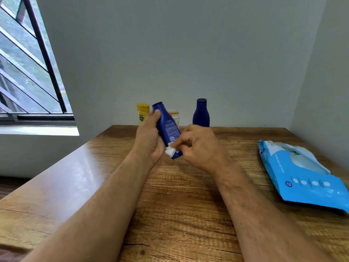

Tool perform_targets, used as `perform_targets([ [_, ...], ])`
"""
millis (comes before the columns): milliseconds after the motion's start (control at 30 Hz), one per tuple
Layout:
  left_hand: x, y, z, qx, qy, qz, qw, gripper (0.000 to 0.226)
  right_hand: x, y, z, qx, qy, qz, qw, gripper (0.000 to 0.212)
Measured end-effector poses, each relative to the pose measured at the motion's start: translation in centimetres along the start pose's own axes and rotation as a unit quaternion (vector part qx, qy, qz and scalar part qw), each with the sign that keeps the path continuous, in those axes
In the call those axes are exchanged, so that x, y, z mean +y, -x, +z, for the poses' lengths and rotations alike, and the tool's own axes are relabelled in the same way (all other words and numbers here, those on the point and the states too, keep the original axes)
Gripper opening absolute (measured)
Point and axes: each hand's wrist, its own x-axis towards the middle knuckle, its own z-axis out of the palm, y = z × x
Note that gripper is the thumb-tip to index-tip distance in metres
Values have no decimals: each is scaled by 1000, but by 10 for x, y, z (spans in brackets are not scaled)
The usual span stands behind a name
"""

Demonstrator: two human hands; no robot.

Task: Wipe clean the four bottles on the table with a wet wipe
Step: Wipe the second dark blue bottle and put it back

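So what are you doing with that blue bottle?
A person is cleaning bottles. The left hand holds a dark blue bottle tilted above the wooden table, and the right hand presses a small white wet wipe against its lower end. Three more bottles stand at the back by the wall: a yellow one, a white one and another dark blue one. The blue wipes pack lies on the right.

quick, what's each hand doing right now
left hand: closed around the tilted dark blue plastic bottle
right hand: pinching a small white wet wipe against it
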Motion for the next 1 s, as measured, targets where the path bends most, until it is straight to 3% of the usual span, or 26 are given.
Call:
perform_targets([
  [167, -2, -5, -3, 33, 7, 5, 999, 43, 3, 1, 0, -29, -5, 15, 999, 18],
  [467, -17, 12, 7, -92, -4, -92, 992, 48, 2, 0, -2, 147, -40, 0, 988, 19],
  [800, 8, -7, -10, -4, 25, 8, 1000, 41, 0, 3, 1, -28, 13, 0, 1000, 17],
  [1000, -6, 7, 0, -74, -25, -52, 996, 37, 3, 2, -1, 62, -9, -17, 998, 18],
])
